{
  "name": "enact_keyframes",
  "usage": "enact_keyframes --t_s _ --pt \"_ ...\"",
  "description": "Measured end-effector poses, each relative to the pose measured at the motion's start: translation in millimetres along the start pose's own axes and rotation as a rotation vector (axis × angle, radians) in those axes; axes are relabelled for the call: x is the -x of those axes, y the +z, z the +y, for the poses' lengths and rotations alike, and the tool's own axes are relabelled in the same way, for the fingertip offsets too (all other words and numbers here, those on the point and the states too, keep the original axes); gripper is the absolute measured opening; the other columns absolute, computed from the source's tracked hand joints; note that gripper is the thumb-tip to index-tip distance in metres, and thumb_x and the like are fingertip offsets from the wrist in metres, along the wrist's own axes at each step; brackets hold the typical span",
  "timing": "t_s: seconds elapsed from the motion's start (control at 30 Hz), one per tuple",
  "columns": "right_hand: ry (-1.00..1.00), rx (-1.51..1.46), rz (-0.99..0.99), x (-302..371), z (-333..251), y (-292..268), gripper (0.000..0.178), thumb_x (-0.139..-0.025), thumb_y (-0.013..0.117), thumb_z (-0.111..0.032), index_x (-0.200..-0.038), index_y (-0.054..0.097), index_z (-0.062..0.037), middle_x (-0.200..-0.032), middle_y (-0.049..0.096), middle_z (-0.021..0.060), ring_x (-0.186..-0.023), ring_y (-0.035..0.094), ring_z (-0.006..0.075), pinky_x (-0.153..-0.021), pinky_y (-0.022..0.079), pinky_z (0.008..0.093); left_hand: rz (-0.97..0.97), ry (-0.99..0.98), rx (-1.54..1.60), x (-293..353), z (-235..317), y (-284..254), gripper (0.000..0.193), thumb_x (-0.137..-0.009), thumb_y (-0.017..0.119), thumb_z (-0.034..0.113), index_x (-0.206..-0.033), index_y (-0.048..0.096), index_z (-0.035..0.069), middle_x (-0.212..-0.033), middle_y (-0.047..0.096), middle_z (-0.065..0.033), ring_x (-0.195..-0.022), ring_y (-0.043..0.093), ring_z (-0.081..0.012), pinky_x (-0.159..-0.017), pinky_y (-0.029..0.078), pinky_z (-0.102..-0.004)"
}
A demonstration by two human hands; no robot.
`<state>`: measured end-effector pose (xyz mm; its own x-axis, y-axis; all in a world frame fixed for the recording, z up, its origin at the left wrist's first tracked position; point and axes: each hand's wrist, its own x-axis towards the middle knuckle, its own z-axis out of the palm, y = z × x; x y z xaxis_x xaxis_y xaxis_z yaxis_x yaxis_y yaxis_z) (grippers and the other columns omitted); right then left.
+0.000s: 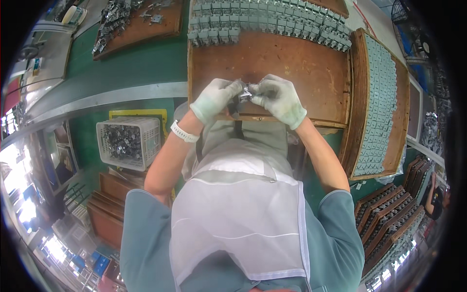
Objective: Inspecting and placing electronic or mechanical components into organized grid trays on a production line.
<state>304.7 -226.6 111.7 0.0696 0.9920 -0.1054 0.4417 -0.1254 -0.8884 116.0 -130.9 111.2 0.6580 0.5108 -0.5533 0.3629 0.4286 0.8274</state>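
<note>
Apron point(238, 209), white, worn over a blue-grey shirt point(335, 228); nearest item, lying on the near side of the wooden tray point(272, 63), to which all places below refer.

Left hand point(214, 100), white glove, pale watch point(184, 134) at wrist: over the tray's near edge, fingers pinched on a small shiny metal part point(245, 93). Right hand point(282, 100), white glove: same edge, thumb and fingers closed on the part's other side. A dark patch under the left fingers is too blurred to identify.

Metal part: between the hands, above the tray's near edge; contact with the wood cannot be told.

Tray: brown, raised edges; grey metal blocks point(267, 19) in close rows along its far side, the front row stopping short at left. Brown wood shows between rows and hands, giving them room forward and rightward.

Right of tray, just beside: second tray point(391, 155), tilted in view, lined with flat grey pieces point(377, 102).

Left of tray: green table point(146, 73) with pale metal edging; board point(158, 27) bearing loose metal scraps point(114, 24).

Near left of tray, lower: white basket point(154, 141), small metal pieces within.

Near right of tray: stacked racks point(386, 216).
</note>
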Motion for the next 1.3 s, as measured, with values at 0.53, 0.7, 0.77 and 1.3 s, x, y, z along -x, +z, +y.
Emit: enact_keyframes --t_s 0.53,0.7,0.77,1.3 --pt "-0.061 0.077 -0.017 6.8 -3.5 -15.6 0.054 -0.074 0.083 -0.025 -0.118 0.062 -0.0016 -0.098 0.068 0.0100 -0.088 0.066 0.0192 -0.081 0.053 0.0328 -0.136 0.086 0.168 -2.7 -0.4 17.1 0.037 -0.102 0.049 0.031 -0.106 0.065 -0.002 -0.084 0.064 -0.0027 -0.063 0.057 -0.0081 -0.051 0.046 -0.0218" --pt "0.107 -0.057 0.133 -8.3 -12.4 -7.0 0.079 -0.073 0.082 -0.016 -0.140 0.043 -0.0053 -0.100 0.069 0.0104 -0.094 0.067 0.0198 -0.084 0.054 0.0339 0.028 0.256 0.327 -38.3 -22.8 14.3 0.044 -0.103 0.046 0.033 -0.120 0.061 -0.005 -0.102 0.068 -0.0085 -0.080 0.063 -0.0136 -0.069 0.051 -0.0279" --pt "0.027 0.174 0.243 -22.4 -5.5 13.4 0.069 -0.073 0.082 -0.021 -0.132 0.050 -0.0080 -0.105 0.069 0.0128 -0.097 0.069 0.0261 -0.084 0.054 0.0353 0.254 0.366 0.259 -60.1 -35.8 21.4 0.047 -0.104 0.045 0.037 -0.115 0.063 -0.005 -0.098 0.068 -0.0083 -0.083 0.063 -0.0136 -0.074 0.050 -0.0283" --pt "-0.098 0.706 0.332 -96.6 20.2 -10.3 0.065 -0.079 0.071 -0.014 -0.140 0.047 -0.0161 -0.098 0.069 0.0107 -0.088 0.067 0.0309 -0.077 0.054 0.0433 0.571 0.786 -0.268 -27.3 26.4 -96.6 0.022 -0.093 0.056 0.012 -0.106 0.069 -0.001 -0.086 0.069 -0.0076 -0.081 0.063 -0.0132 -0.073 0.050 -0.0280"
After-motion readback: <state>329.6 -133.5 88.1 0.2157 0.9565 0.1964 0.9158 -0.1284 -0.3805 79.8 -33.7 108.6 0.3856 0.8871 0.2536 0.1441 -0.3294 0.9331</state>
